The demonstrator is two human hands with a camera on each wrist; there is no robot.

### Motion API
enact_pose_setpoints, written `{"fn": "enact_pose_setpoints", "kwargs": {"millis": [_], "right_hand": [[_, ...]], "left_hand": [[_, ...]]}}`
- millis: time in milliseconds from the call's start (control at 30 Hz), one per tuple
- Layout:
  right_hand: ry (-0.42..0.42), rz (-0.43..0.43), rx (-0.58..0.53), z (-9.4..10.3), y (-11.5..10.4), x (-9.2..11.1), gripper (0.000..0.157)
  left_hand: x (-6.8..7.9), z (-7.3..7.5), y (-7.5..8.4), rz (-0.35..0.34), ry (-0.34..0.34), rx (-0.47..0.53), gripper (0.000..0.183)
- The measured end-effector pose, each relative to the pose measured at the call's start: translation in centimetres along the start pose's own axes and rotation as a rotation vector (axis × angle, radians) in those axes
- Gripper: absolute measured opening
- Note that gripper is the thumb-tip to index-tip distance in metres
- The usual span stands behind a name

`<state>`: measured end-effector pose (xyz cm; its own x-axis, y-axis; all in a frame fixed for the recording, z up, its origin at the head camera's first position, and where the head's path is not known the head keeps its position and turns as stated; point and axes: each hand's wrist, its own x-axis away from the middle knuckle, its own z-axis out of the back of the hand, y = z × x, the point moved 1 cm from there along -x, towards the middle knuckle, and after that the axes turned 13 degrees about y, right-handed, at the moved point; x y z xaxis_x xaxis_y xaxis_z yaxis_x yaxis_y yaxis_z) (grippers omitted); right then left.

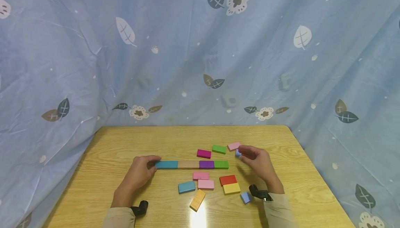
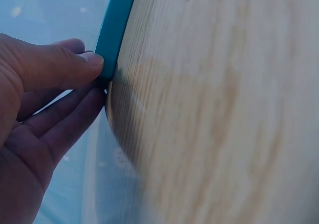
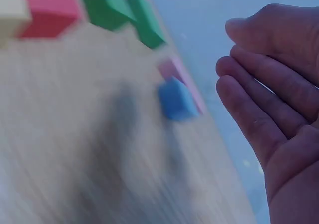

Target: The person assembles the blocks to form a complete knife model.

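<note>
A straight row of blocks lies across the table. From left to right it has a long blue block [image 1: 166, 165], a tan wooden block [image 1: 188, 165], a purple block [image 1: 207, 165] and a green block [image 1: 221, 165]. My left hand [image 1: 140, 172] pinches the left end of the long blue block [image 2: 112, 35] between thumb and fingers. Past the row's right end, my right hand [image 1: 257, 162] hovers with its fingers relaxed and nothing in them. Beneath it is a small blue block [image 3: 177, 99], partly hidden by the fingers in the head view, beside a pink block [image 1: 233, 146].
Behind the row lie a magenta block [image 1: 204, 153] and another green block [image 1: 219, 149]. In front are two pink blocks [image 1: 205, 184], a blue block [image 1: 186, 187], an orange wooden block [image 1: 198, 200], a red block [image 1: 228, 180], a yellow block [image 1: 231, 188] and a small blue block [image 1: 245, 197].
</note>
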<state>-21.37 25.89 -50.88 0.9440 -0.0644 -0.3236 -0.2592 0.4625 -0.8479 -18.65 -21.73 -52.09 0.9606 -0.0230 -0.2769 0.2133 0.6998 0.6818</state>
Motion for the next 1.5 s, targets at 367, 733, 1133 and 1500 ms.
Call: {"fn": "enact_pose_setpoints", "kwargs": {"millis": [367,733,1133,1500], "right_hand": [[0.064,-0.070,-0.068,2.6,2.4,-0.8,0.039],[0.003,-0.059,-0.034,1.7,3.9,-2.7,0.041],[-0.086,-0.021,-0.015,0.8,4.7,-5.5,0.045],[-0.150,-0.004,-0.017,-0.2,4.3,-6.5,0.045]], "left_hand": [[0.1,0.1,-0.3,0.000,0.010,-0.012,0.038],[0.1,-0.1,-0.2,0.006,0.013,-0.015,0.039],[0.2,-0.3,0.2,0.024,0.003,-0.008,0.039],[0.3,-0.2,0.0,0.026,0.015,0.003,0.040]]}}
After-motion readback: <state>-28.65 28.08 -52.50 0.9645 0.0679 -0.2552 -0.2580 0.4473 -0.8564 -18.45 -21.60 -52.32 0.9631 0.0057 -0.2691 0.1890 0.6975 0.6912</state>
